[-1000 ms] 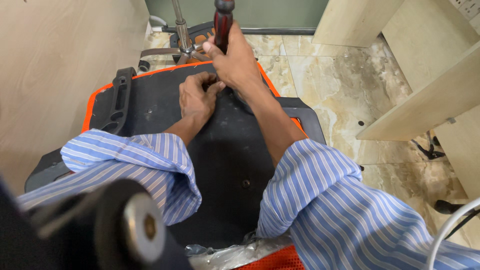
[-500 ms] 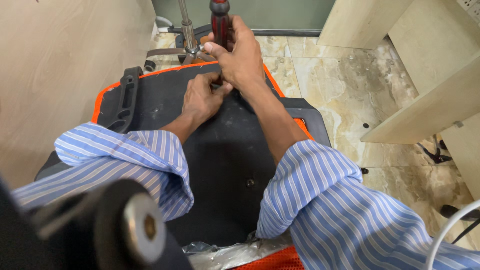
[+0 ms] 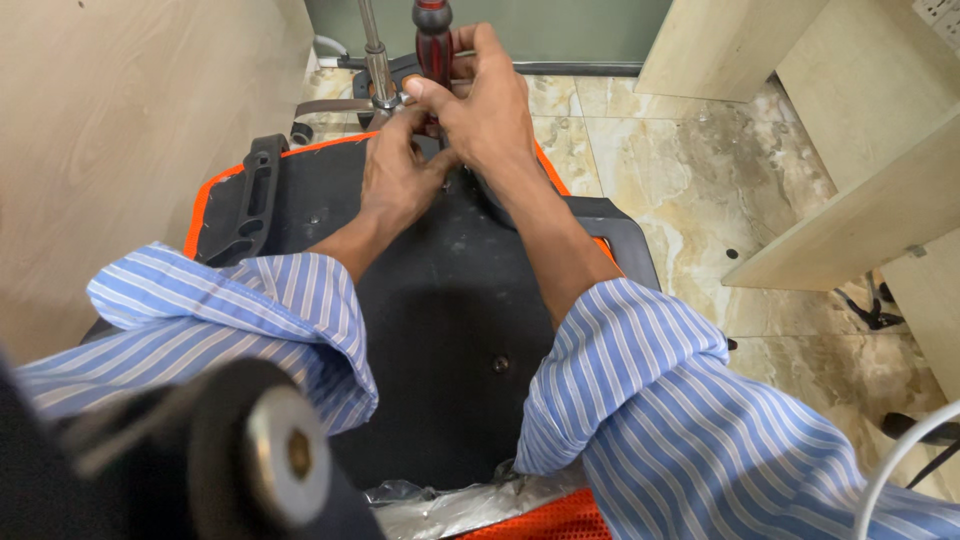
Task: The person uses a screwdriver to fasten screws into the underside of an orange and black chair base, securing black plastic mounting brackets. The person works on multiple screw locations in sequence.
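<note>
An upturned office chair seat [image 3: 450, 300], black underneath with an orange rim, lies in front of me. My right hand [image 3: 490, 110] is wrapped around a screwdriver with a red and black handle [image 3: 433, 35], held upright over the seat's far part. My left hand [image 3: 395, 180] rests just below it, fingers pinched at the spot where the screwdriver's tip meets the seat; the tip itself is hidden by both hands. Both forearms wear rolled blue striped sleeves.
A metal gas-lift column [image 3: 375, 55] rises beside the screwdriver. A black armrest [image 3: 250, 195] lies along the seat's left edge. A wooden panel [image 3: 130, 130] stands on the left, wooden boards [image 3: 850, 220] on the right, marble floor [image 3: 660, 170] between. A black caster wheel [image 3: 260, 460] sits near the camera.
Both hands have shifted slightly closer together around the screwdriver's lower end; the left hand's fingers have moved up to the tip. The view has tilted a little.
</note>
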